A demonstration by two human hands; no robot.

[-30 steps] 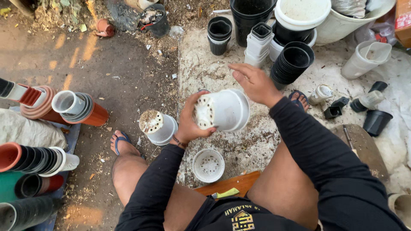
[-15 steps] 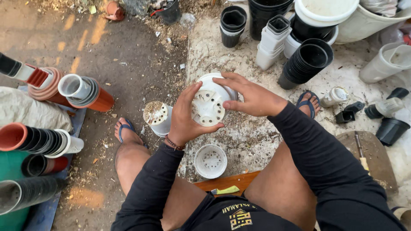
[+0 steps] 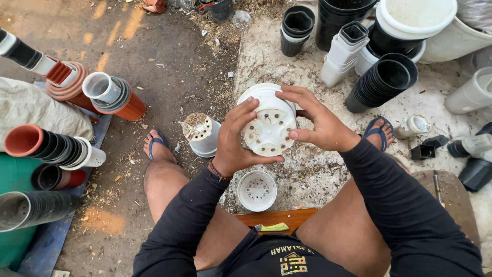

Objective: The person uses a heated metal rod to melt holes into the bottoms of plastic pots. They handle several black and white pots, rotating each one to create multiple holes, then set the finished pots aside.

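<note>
Since a moment ago our right hand [image 3: 320,123] has closed in beside our left hand [image 3: 237,143], both grasping the white pot [image 3: 269,128] bottom-up above the gritty concrete slab [image 3: 307,174] edging bare dirt ground [image 3: 154,46].
</note>
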